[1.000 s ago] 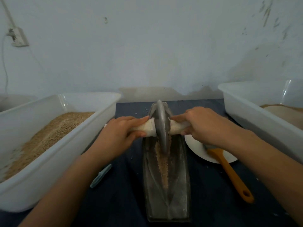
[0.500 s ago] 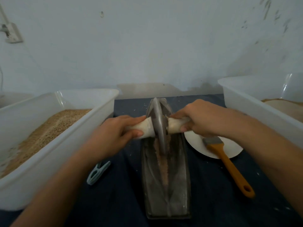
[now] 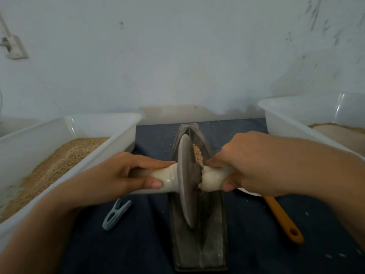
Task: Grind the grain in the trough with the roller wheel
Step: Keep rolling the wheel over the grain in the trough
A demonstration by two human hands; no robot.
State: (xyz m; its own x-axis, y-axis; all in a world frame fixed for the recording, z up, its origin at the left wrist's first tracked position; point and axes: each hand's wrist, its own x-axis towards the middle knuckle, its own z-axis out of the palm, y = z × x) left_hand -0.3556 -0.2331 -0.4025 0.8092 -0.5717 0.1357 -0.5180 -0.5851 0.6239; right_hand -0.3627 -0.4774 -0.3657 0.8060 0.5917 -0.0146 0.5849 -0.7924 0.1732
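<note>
Two white bins flank the work. Farthest left, the left bin (image 3: 65,135) holds tan whole grain (image 3: 51,165). Just to its right, on the dark blue cloth (image 3: 142,244), lies a grey-blue clothespin (image 3: 116,214).

The left hand (image 3: 118,175) wraps the left end of the pale handle (image 3: 167,177), fingers over the top and thumb curled underneath. The roller wheel (image 3: 186,180) stands on edge in the dark metal trough (image 3: 214,224), its lower rim in the groove at about the middle of the trough's length. A small heap of grain in the trough (image 3: 197,154) shows just beyond the wheel, toward the far end; whether any lies under or near of the wheel I cannot tell, as the disc hides the groove. The right hand (image 3: 250,167) curls round the right end of the handle, thumb below.

Right of the trough, an orange brush handle (image 3: 282,218) points near-right, and a sliver of a white plate (image 3: 248,191) peeks from under the right hand. The right bin (image 3: 286,117) at the far right holds a paler, finer-looking material (image 3: 339,131).

Judging by the grip and wheel position, this is mid-stroke in the rolling step. The next move probably calls for even downward pressure from both hands while pushing the wheel far, onto that heap, keeping the disc upright so it stays in the groove.

No brand, label or readable writing appears anywhere.
</note>
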